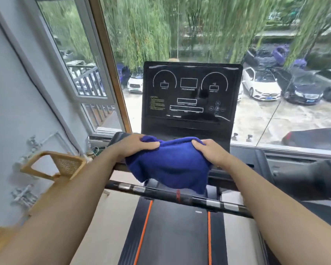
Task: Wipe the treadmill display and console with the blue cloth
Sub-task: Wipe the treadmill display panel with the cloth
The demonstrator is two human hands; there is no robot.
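Note:
The black treadmill display (191,92) stands upright in front of me, dark, with white gauge outlines and yellow caution text. Below it, the console (185,131) is partly covered by a blue cloth (170,165) that hangs down over the front. My left hand (138,145) grips the cloth's upper left corner. My right hand (210,152) grips its upper right corner. The cloth is stretched between both hands, just under the display's lower edge.
A black crossbar (180,197) with silver sensor bands and a red mark runs below the cloth. The running belt (176,232) with orange stripes lies beneath. A wooden frame (54,165) sits at the left, a padded handle (306,180) at the right. A window (275,73) lies behind.

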